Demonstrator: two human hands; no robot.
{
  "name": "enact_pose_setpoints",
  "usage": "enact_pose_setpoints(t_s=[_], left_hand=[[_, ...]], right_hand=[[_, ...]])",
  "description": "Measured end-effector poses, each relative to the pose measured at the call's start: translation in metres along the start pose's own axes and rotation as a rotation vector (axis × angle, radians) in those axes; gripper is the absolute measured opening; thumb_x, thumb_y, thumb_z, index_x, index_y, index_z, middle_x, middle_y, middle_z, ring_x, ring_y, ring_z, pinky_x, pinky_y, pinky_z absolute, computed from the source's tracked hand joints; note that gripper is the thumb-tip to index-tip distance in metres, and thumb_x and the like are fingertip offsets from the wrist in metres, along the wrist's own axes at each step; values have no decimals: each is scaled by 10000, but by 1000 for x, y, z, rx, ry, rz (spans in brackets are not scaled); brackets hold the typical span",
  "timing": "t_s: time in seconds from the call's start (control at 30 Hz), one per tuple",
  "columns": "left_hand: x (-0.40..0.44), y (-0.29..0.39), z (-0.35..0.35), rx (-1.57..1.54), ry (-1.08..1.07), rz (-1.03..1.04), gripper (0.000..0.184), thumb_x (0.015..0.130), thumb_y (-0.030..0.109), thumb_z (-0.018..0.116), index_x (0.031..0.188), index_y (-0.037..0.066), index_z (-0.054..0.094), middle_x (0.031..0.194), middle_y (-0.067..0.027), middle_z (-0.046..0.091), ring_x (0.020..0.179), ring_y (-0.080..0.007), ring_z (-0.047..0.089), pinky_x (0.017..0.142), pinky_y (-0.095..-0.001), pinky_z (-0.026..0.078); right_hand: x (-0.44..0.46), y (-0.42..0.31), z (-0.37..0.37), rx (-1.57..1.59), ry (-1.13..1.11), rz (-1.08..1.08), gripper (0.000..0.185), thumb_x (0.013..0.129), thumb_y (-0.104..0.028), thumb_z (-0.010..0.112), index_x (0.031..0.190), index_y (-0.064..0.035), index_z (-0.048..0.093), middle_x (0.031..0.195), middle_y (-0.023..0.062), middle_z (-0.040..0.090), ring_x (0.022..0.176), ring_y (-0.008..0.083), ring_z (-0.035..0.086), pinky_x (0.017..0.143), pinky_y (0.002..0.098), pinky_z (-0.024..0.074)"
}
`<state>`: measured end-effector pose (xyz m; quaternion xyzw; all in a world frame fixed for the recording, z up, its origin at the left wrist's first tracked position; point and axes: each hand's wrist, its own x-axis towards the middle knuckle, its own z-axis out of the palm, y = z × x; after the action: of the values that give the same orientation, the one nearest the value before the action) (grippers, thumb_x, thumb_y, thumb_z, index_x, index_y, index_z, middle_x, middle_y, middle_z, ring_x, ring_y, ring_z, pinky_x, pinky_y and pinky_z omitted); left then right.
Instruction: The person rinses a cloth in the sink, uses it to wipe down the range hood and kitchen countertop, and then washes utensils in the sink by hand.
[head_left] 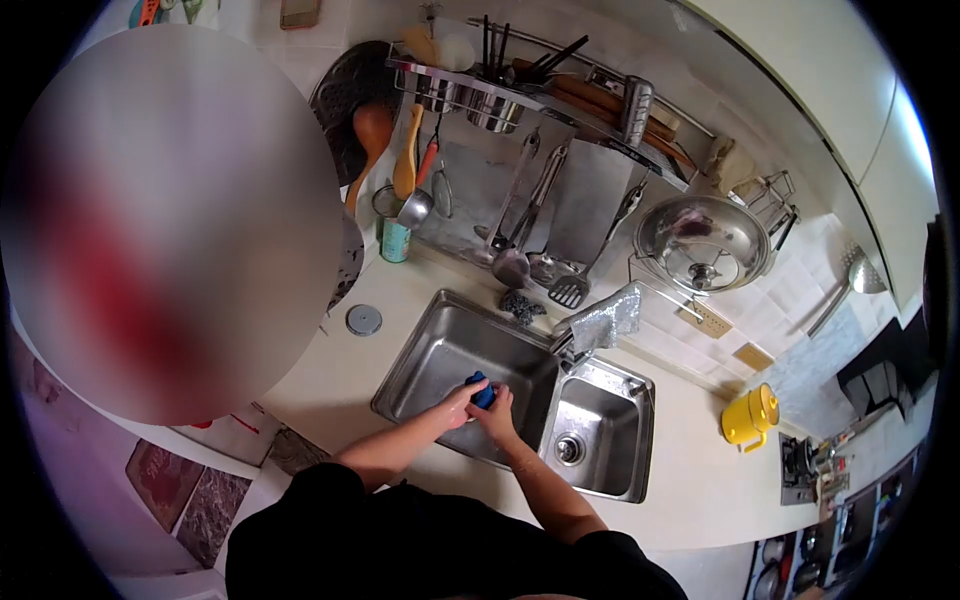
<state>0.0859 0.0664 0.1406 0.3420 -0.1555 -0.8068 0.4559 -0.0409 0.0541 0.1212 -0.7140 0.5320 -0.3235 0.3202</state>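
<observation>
Blue object [484,395] sits between the left hand [459,404] and right hand [494,413], over the large basin [450,335]. Both curl round it, fingers mostly closed, gripping from either side

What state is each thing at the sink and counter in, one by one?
Small blue object: held by the left hand and right hand.
Small rectangular steel basin: drain showing.
Silver-wrapped faucet: flow can't be told.
Flat round grey disc: lying on the counter.
Yellow lidded jug: upright, lid on.
Slotted steel spatula: hanging, blade down.
</observation>
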Motion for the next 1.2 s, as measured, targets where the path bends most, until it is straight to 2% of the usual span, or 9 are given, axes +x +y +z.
enact_pose_setpoints(t_s=[0.1, 0.17, 0.33, 0.43, 0.67, 0.83, 0.9, 1.0, 1.2], left_hand=[[9, -4, -5, -10, 24, -43, 412, 791, 450, 572, 1010, 101, 548, 955, -54, 602, 771, -184, 578, 687, -315, 428], [-3, 7, -2, 84, -32, -122, 409, 788, 460, 572, 1005, 114, 558, 971, -62, 602, 789, -193, 583, 689, -323, 428], [-20, 18, 9, 745, -20, 62, 1032, 736, 229, 641, 1361, 170, -178, 1330, -227, 302, 1173, -322, 396, 934, -417, 350], [-57, 33, 35, 2116, 162, 843, 888, 649, 177, 703, 1380, 219, 201, 1437, -171, 73, 1305, -392, 130, 1003, -571, 193], [-62, 60, 50, 2011, -748, 914, 491, 720, 119, 584, 1198, 111, 471, 1223, -131, 453, 1065, -330, 471, 866, -394, 413], [-73, 50, 61, 2414, -584, 376, 407, 709, 144, 595, 1103, 81, 512, 934, -147, 595, 837, -327, 592, 705, -393, 481], [-57, 33, 52, 2564, -463, 269, 397, 707, 174, 602, 1078, 65, 512, 833, -163, 619, 795, -335, 604, 680, -409, 484], [-42, 7, 49, 2382, -160, 233, 328, 688, 196, 609, 947, -1, 570, 811, -215, 617, 806, -362, 595, 672, -419, 482], [-4, -25, -1, 1612, -11, 6, 215, 619, 110, 604, 775, -37, 614, 690, -98, 599, 664, -199, 570, 584, -345, 441]], right_hand=[[0, -5, 5, -207, 286, -63, 796, 555, -305, 813, 1121, 30, 365, 1115, 255, 463, 984, 312, 519, 808, 417, 432], [6, 7, -8, 353, -154, 214, 558, 594, -259, 802, 988, 38, 542, 795, 117, 615, 625, 160, 573, 551, 288, 473], [-11, -24, -32, 684, -170, 527, 194, 654, -154, 708, 686, 9, 608, 580, 83, 580, 443, 132, 516, 385, 258, 371], [-9, -21, -45, 998, -266, 680, 111, 721, -143, 626, 745, -44, 583, 603, 37, 551, 438, 117, 485, 390, 232, 371], [-34, -48, -31, 1207, -1157, 757, 158, 766, -220, 572, 670, -129, 486, 543, -49, 421, 367, 34, 320, 305, 156, 227], [-44, -51, -23, 771, -1090, 748, 158, 723, -213, 600, 617, -166, 491, 534, -28, 438, 346, 44, 313, 287, 198, 201], [-44, -44, -20, 159, -782, 439, 147, 686, -224, 616, 670, -88, 564, 627, 53, 571, 461, 162, 525, 379, 305, 402], [-29, -30, -22, -548, -502, -184, 154, 685, -212, 597, 757, -83, 641, 781, 112, 645, 689, 250, 631, 571, 374, 492], [-16, 2, -15, -774, -428, -351, 144, 694, -197, 565, 750, -106, 662, 818, 103, 652, 765, 281, 631, 653, 393, 498]])
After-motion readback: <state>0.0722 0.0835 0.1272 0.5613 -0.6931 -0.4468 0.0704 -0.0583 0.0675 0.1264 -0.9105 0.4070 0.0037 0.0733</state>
